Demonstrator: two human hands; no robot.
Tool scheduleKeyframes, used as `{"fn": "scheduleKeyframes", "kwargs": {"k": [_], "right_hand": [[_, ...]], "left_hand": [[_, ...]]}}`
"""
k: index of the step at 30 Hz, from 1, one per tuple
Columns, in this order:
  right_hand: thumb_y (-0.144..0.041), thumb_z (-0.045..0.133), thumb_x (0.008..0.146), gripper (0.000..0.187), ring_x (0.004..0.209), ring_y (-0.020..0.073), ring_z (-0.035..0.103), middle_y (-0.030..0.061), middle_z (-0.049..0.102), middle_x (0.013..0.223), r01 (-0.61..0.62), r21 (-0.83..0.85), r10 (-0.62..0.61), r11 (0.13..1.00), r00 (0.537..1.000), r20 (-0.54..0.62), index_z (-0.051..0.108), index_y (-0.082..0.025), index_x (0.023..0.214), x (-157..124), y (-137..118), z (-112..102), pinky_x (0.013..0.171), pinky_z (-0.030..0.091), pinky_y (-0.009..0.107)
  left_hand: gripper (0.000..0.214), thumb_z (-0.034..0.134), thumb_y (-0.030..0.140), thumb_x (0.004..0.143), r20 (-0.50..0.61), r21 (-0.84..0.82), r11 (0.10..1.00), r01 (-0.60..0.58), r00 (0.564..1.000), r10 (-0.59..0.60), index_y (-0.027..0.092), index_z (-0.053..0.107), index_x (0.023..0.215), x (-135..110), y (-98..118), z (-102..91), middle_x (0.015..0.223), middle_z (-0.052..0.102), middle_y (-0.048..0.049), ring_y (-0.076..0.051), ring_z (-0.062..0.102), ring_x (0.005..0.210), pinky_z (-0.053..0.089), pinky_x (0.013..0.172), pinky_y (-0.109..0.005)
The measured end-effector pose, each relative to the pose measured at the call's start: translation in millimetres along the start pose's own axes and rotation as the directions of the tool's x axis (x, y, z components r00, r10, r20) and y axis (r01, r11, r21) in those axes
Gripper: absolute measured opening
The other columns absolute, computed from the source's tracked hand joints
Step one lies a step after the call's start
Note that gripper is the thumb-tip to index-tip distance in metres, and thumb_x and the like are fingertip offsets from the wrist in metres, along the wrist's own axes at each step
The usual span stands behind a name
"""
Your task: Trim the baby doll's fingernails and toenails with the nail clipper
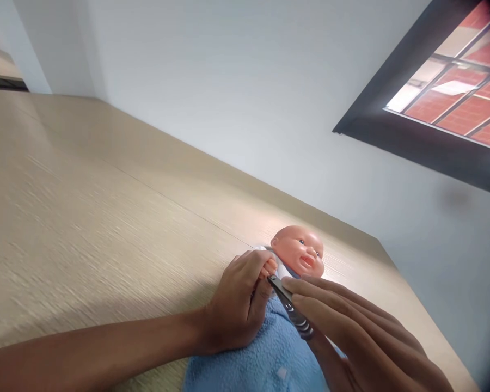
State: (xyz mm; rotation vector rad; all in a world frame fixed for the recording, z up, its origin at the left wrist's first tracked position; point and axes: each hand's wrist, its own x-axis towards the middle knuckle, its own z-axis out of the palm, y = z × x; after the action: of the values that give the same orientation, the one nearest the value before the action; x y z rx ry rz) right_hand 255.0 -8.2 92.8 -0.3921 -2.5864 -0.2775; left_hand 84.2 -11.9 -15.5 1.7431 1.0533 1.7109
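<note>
A baby doll lies on the wooden surface, its body under a blue fleecy cloth. My left hand is closed around the doll's small hand, whose fingers poke out past my thumb and forefinger. Between the thumb and fingers of my right hand is a metal nail clipper, with dark and light bands on its lower part. The clipper's jaws point at the doll's fingertips and sit right by them; whether they touch I cannot tell. White fabric shows at the doll's neck.
The light wooden tabletop stretches to the left, with a thin seam across it. Behind it rises a pale wall. A dark-framed window with bars is at the upper right.
</note>
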Motion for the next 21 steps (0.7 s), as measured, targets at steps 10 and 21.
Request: {"fn": "scheduleKeyframes", "kwargs": {"k": [10,21], "right_hand": [[-0.026,0.045,0.108,0.027,0.121,0.015,0.066,0.0046,0.071,0.13,0.044,0.029,-0.044,0.999,0.999,0.011,0.063,-0.015,0.126,-1,-2,0,0.12,0.04,0.027],[-0.004,0.039,0.1,0.03,0.096,0.0198,0.072,0.0065,0.076,0.109,0.131,-0.019,-0.132,0.991,0.991,-0.037,0.065,-0.016,0.109,17,-8,3,0.086,0.057,0.032]], "left_hand": [[0.011,0.037,0.021,0.102,0.003,0.007,1.0,-0.02,1.0,0.02,0.022,0.046,0.107,-1,0,-0.6,0.093,0.058,-0.0044,-0.02,0.054,0.085,0.048,0.08,-0.038],[0.011,0.04,0.02,0.099,0.012,0.011,0.999,-0.033,0.999,0.033,0.021,0.046,0.108,0,-2,-3.1,0.091,0.059,-0.0042,-0.019,0.054,0.081,0.047,0.076,-0.035]]}}
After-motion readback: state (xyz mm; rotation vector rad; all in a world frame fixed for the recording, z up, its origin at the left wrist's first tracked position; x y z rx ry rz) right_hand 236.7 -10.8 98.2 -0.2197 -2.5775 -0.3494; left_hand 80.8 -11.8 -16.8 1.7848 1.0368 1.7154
